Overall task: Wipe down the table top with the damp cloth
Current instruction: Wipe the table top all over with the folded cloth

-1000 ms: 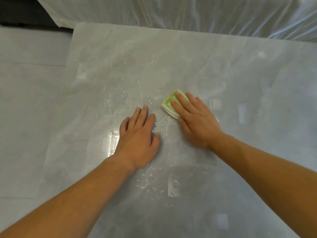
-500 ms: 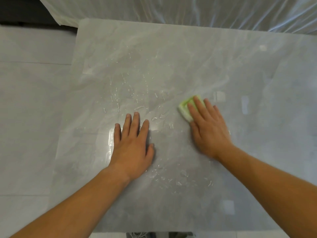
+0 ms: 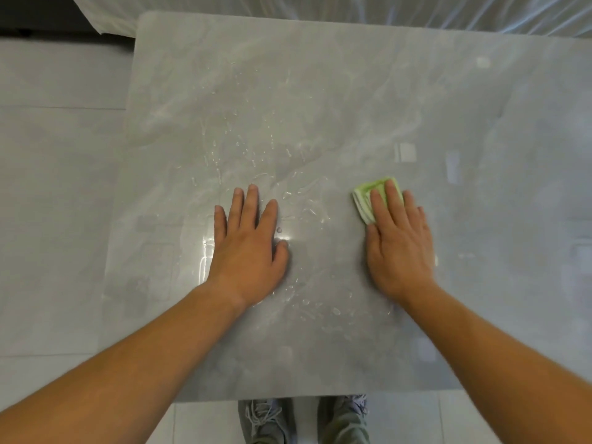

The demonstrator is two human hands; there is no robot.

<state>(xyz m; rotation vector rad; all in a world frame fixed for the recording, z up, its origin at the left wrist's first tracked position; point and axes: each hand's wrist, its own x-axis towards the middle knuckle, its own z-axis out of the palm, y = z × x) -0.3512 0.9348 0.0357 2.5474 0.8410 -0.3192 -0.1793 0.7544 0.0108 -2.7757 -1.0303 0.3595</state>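
The right hand (image 3: 398,241) presses a folded green cloth (image 3: 368,200) flat against the glossy grey marble-patterned tabletop (image 3: 320,91), fingers (image 3: 392,200) extended over it, right of centre. The left hand (image 3: 248,248) lies flat with fingers spread, grasping nothing, among scattered water droplets (image 3: 307,200).

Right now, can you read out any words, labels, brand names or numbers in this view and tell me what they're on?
None: no readable text anywhere in this view.
The green cloth, the grey table top and the shoes show no label or logo.
The pale rectangles on the table top look like reflections, not print.
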